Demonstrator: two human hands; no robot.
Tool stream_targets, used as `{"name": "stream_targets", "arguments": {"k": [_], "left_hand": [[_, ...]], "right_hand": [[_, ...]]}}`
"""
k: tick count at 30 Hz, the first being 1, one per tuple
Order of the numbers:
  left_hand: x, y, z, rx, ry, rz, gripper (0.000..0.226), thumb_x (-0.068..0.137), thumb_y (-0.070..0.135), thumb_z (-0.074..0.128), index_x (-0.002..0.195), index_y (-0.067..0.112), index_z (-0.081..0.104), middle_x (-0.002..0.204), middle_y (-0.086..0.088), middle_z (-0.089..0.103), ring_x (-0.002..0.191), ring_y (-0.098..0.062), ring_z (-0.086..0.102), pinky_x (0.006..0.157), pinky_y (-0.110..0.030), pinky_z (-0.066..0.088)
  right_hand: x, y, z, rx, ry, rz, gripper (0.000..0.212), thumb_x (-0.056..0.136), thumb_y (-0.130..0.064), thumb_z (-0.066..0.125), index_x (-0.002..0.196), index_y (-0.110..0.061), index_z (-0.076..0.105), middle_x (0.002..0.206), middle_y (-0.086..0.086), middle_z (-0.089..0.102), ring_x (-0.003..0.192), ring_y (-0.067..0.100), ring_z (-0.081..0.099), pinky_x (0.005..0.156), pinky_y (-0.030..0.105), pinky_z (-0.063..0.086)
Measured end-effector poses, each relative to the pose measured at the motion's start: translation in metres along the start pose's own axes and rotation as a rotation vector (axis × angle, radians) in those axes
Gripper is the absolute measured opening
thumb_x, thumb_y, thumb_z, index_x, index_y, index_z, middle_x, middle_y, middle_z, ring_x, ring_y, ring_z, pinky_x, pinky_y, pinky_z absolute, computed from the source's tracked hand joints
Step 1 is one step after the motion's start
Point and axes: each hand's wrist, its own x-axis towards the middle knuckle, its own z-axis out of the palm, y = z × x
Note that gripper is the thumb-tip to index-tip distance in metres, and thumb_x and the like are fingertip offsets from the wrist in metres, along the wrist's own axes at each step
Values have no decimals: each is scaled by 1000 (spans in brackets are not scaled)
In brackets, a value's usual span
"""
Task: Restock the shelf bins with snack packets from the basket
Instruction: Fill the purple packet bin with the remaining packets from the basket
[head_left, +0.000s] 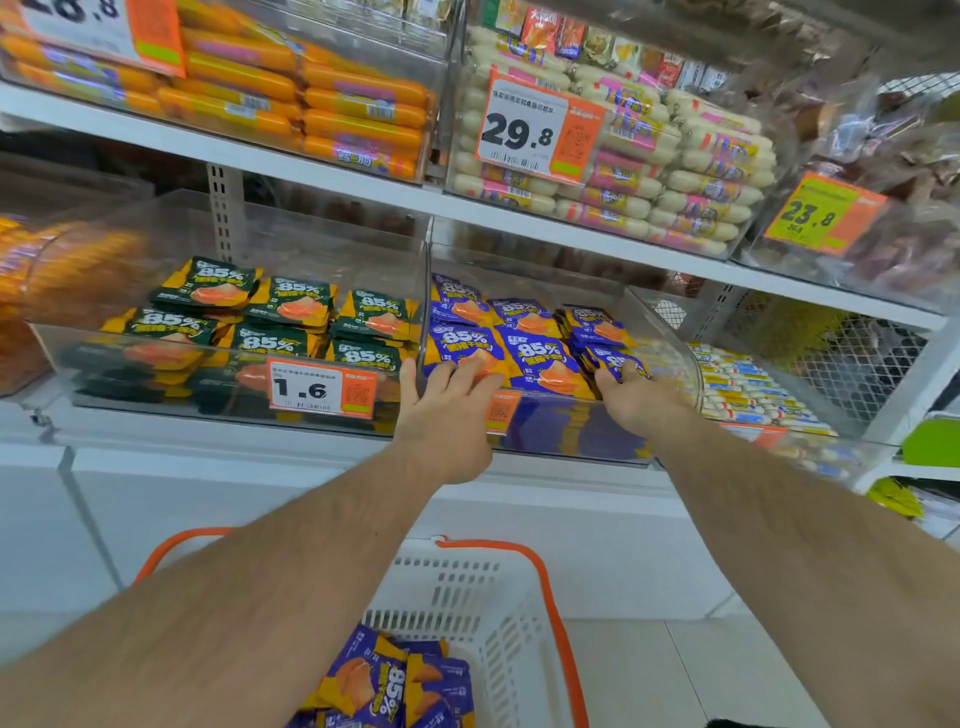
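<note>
Hands: your left hand (445, 410) and right hand (635, 397) lie flat-fingered on glossy purple packets (540, 358) inside clear acrylic bin (670, 332), gripping nothing.

The clear bin (670, 332) at centre frame is open on top, with free room between its purple packets (540, 358) and the shelf board (363, 184) above, and both arms reach in over its low front wall. A clear divider (427, 291) walls it off from the green packets (291, 312) at centre left. At bottom centre the white basket (467, 587) stands open-topped, its orange handle (550, 597) arching along its right side.
</note>
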Motion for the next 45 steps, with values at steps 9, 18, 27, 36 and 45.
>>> {"name": "stream_targets", "arguments": {"k": [9,18,27,36,45], "left_hand": [[-82,-21,37,-346,7,0,84,82,11,59,154,29,19,163,10,-4,150,-11,-8,120,-40,-8],[-172,-73,122,-757,-421,-457,46,96,4,44,138,22,51,142,4,52,125,-14,51,97,-26,43],[-189,-77,159,-792,-563,-629,36,100,11,46,132,20,56,130,7,59,108,-23,62,81,-34,49],[-189,-77,183,-864,-574,-649,35,94,1,47,120,19,62,127,5,61,114,-9,56,95,-30,48],[-187,-73,170,-804,-579,-600,28,96,15,52,119,28,60,125,7,62,110,-10,58,92,-30,50]], "right_hand": [[-94,-33,108,427,799,-520,26,82,-32,50,89,-8,58,88,16,59,83,38,56,67,42,38],[-129,-13,269,98,-351,-156,34,99,-27,45,74,-11,61,75,12,62,72,27,61,73,37,53],[-150,55,386,-167,-819,-153,30,94,-16,51,65,-17,43,70,5,54,75,24,53,53,28,34],[-171,58,384,-152,-718,99,26,89,-15,61,115,-11,59,119,8,65,109,26,64,82,30,52],[-161,7,330,-447,-608,-318,12,92,-3,51,88,-7,61,106,11,66,94,29,63,70,34,44]]}}
